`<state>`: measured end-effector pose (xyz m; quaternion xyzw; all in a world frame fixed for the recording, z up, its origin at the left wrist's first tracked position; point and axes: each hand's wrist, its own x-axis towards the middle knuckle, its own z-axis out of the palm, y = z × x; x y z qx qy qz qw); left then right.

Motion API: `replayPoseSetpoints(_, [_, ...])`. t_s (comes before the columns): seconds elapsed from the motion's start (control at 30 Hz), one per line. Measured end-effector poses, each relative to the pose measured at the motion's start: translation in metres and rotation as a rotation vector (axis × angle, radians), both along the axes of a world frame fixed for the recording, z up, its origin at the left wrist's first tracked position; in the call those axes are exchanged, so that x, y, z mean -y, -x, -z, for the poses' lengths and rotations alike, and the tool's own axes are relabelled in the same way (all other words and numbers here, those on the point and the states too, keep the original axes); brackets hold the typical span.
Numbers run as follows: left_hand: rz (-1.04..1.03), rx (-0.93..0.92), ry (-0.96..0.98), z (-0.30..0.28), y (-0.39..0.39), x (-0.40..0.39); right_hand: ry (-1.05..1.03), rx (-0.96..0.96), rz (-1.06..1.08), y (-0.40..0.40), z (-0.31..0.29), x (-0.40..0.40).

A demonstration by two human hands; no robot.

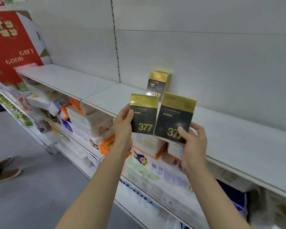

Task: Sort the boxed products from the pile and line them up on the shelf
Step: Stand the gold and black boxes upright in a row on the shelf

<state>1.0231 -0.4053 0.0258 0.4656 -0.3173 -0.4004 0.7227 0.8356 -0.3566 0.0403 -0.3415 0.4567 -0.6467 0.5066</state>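
I hold two flat black-and-gold boxes marked "377" upright in the air in front of the white shelf. My left hand grips the left box by its left edge. My right hand pinches the right box at its lower right corner, thumb on the front. The two boxes sit side by side, almost touching. Behind them a third box of the same kind stands on the shelf, leaning against the back wall.
The shelf below holds a jumbled pile of mixed boxed products, white, orange and blue. A tall red "GOOD GIFT" box stands at the far left. Someone's shoes are on the grey floor at the left.
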Motion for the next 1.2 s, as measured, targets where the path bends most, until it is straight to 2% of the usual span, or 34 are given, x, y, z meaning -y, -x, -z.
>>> replayPoseSetpoints(0.2, [0.121, 0.103, -0.038, -0.019, -0.016, 0.075, 0.013, -0.033, 0.069, -0.013, -0.009, 0.042])
replayPoseSetpoints(0.4, [0.256, 0.155, -0.106, -0.015, -0.026, 0.150, -0.037, -0.044, 0.166, -0.031, -0.004, 0.071])
replayPoseSetpoints(0.77, [0.421, 0.281, -0.059, -0.018, -0.040, 0.219, -0.073, -0.074, 0.249, -0.105, -0.005, 0.144])
replayPoseSetpoints(0.87, [0.447, 0.255, -0.101, -0.022, -0.045, 0.226, -0.117, -0.170, 0.323, -0.124, -0.002, 0.175])
replayPoseSetpoints(0.93, [0.540, 0.240, -0.174, -0.025, -0.045, 0.220, -0.157, -0.315, 0.408, -0.133, 0.002, 0.192])
replayPoseSetpoints(1.07, [0.779, 0.375, -0.106, -0.019, -0.046, 0.216, -0.160, -0.504, 0.402, -0.144, 0.006, 0.212])
replayPoseSetpoints(1.2, [0.769, 0.506, -0.051, -0.020, -0.045, 0.225, -0.139, -0.553, 0.342, -0.141, -0.002, 0.223])
